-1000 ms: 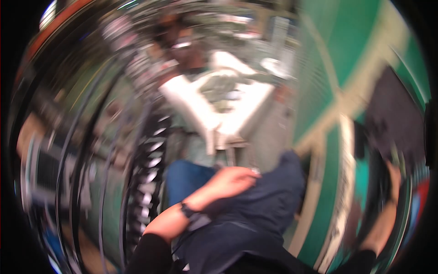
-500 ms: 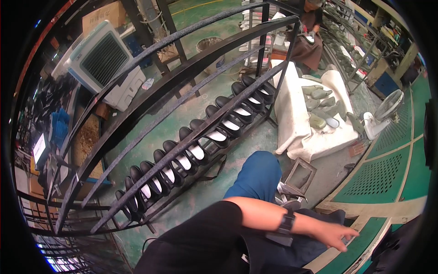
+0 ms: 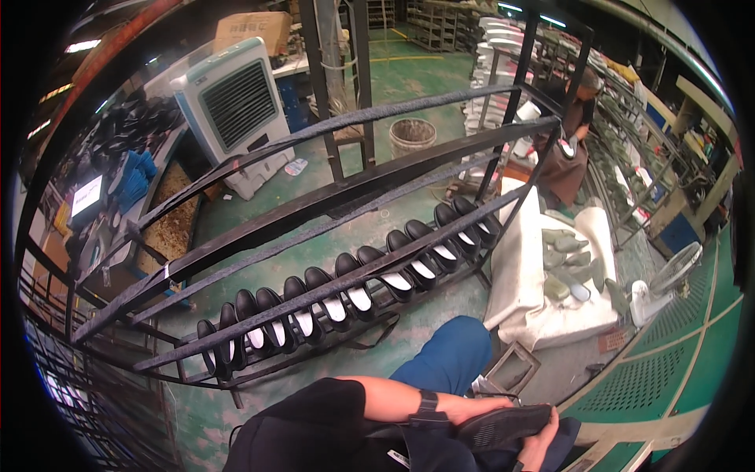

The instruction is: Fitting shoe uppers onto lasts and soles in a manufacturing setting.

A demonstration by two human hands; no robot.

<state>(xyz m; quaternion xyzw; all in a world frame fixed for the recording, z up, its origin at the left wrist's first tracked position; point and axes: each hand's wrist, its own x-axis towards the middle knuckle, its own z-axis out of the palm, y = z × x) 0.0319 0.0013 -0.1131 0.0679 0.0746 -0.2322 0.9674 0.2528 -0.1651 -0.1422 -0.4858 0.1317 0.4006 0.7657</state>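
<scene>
A black shoe (image 3: 503, 429) is held low over my lap, its ridged dark sole turned up. My left hand (image 3: 476, 407), with a dark band on the wrist, grips the shoe along its far side and near end. Around the shoe's right end curl the fingers of my right hand (image 3: 544, 442). Part of each hand is hidden behind the shoe. Ahead and to the left, several black shoes with white insoles (image 3: 358, 297) stand in a row on a dark metal rack (image 3: 287, 313).
Right of the rack, a cloth-covered stand (image 3: 515, 259) bears grey-green shoe lasts (image 3: 562, 250). A fan (image 3: 668, 275) and a green perforated panel (image 3: 629, 389) lie at the right. An air cooler (image 3: 240, 102) stands far left. Another person (image 3: 570, 141) sits at the back, holding a shoe.
My left hand has drawn back from the green surface at the right and closed on a black shoe. My right hand has come into view on that shoe. The view has tilted up.
</scene>
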